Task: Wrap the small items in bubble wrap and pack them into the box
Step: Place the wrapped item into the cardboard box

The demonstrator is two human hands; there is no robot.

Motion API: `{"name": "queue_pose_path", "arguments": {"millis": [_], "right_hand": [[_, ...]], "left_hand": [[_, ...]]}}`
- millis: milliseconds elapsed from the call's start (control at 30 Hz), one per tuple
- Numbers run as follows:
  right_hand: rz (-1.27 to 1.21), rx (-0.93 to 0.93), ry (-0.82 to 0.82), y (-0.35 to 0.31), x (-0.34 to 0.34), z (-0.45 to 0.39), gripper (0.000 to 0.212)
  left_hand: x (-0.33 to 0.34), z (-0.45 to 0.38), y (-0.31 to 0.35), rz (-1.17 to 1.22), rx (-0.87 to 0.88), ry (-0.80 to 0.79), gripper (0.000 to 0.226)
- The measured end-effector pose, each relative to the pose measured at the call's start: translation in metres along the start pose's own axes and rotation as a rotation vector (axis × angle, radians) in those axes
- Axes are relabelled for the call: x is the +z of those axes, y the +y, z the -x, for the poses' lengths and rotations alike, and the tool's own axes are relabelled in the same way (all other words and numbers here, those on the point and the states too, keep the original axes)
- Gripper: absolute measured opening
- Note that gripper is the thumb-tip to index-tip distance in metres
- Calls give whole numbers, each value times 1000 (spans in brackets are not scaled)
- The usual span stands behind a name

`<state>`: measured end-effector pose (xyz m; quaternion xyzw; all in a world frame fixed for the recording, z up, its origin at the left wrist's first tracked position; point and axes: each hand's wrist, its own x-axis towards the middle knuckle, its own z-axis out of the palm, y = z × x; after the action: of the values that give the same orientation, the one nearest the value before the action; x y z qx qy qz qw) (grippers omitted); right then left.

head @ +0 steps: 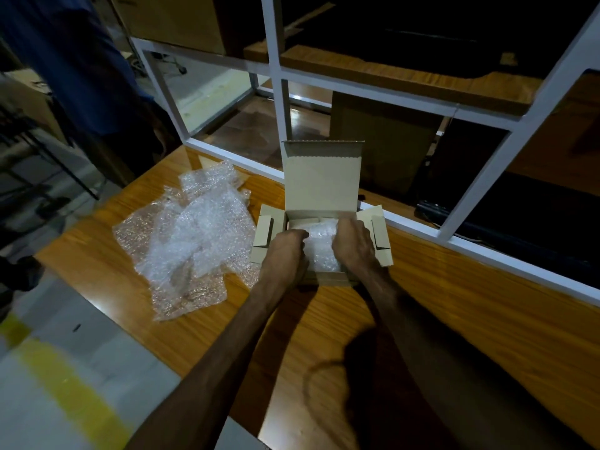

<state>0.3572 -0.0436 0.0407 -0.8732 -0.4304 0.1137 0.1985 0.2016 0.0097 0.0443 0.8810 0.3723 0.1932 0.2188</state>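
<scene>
A small cardboard box [321, 177] stands open on the wooden table, its lid upright and its side flaps spread out. Inside it lies a bundle of bubble wrap [319, 246]; what the wrap holds is hidden. My left hand [287, 246] grips the bundle's left side with curled fingers. On the bundle's right side my right hand [354, 241] does the same, knuckles up. Both hands are inside the box.
Loose bubble wrap sheets [191, 235] lie piled on the table [438, 319] left of the box. A white-framed glass partition [487, 177] runs along the table's far edge. A person in blue [74, 66] stands at the far left. Floor with a yellow stripe lies below left.
</scene>
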Motion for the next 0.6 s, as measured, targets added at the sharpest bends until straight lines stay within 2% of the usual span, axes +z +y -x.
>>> {"name": "queue_pose_path", "arguments": {"millis": [100, 200, 300, 367, 467, 600], "right_hand": [[-49, -27, 122, -1, -8, 38, 23], [-301, 10, 178, -5, -11, 81, 25], [-499, 50, 71, -5, 8, 118, 20], [-517, 66, 2, -4, 27, 137, 14], [-536, 51, -79, -4, 50, 156, 27], [-528, -20, -188, -23, 62, 166, 25]], "left_hand": [[-14, 36, 0, 197, -43, 163, 30], [-22, 73, -12, 284, -74, 243, 23], [-19, 116, -31, 264, -107, 249, 22], [-15, 144, -45, 198, -140, 255, 23], [-14, 171, -67, 82, -166, 216, 18], [-24, 179, -97, -9, -199, 184, 23]]}}
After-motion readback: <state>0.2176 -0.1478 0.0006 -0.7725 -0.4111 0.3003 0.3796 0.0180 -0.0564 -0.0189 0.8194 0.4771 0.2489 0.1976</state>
